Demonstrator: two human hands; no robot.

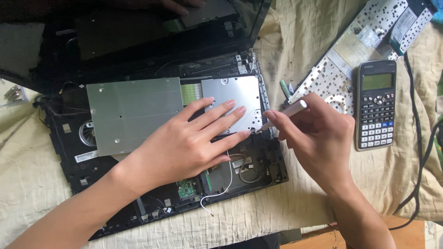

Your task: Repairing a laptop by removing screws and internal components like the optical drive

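An opened black laptop base (64, 138) lies on a cream cloth, its insides showing. My left hand (194, 138) rests flat, fingers spread, on the silver drive cover (230, 92) beside a larger silver metal plate (131, 113). My right hand (318, 136) grips a white-handled screwdriver (290, 110). Its tip touches the drive's lower right corner near the laptop's right edge. A small green circuit board (187, 188) and a loose white wire (217, 193) show below my left hand.
The laptop's dark screen lid (138, 32) stands at the back. A removed keyboard (350, 50) lies upside down at the upper right, next to a dark calculator (376, 103). A black cable (417, 133) runs down the right side. Cream cloth (37, 193) covers the table.
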